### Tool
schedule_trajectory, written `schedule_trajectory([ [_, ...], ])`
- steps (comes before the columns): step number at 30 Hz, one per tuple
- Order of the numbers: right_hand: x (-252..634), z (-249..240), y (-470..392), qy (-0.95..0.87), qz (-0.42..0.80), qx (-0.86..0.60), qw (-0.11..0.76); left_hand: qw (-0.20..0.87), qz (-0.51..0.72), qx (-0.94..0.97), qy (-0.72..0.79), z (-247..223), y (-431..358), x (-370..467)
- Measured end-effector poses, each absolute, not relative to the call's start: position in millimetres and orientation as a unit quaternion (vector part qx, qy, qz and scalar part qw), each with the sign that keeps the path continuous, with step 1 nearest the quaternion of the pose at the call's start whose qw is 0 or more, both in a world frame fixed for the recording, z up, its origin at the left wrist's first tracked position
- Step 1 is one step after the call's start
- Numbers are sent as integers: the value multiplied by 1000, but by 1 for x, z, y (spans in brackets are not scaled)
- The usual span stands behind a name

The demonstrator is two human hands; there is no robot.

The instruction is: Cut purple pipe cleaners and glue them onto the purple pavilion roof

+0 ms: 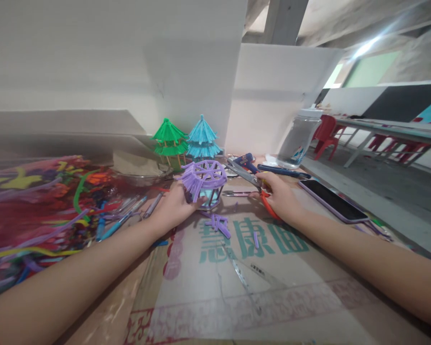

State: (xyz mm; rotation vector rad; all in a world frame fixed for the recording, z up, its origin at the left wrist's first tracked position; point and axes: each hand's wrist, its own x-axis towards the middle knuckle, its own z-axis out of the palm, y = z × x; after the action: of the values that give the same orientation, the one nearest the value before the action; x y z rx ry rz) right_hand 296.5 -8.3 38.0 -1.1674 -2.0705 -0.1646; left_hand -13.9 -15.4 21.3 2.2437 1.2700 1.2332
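Gripping purple model [205, 173] in left hand [179, 203], right of colourful pile [36, 206]. Holding scissors [249, 177] in right hand [283, 199], left of black phone [332, 200].

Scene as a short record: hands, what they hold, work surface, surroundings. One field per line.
left hand: holds small purple-roofed model
right hand: holds orange-handled scissors, blades toward the model
work surface: printed board with loose purple pieces in front of the model
behind model: green-roofed model and blue-roofed model, side by side
image left: heap of colourful strips, blurred
image right: phone, dark screen up; clear bottle, upright
unclear: whether blades touch the model
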Motion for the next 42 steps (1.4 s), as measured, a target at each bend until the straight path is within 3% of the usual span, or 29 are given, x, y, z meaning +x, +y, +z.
schedule_trajectory([
  [17,295,44,-13,-855,-85,-415,299,129,408,783,451,21,-16,-15],
  [42,295,46,-18,-864,-110,-408,272,114,395,749,519,26,-25,-13],
])
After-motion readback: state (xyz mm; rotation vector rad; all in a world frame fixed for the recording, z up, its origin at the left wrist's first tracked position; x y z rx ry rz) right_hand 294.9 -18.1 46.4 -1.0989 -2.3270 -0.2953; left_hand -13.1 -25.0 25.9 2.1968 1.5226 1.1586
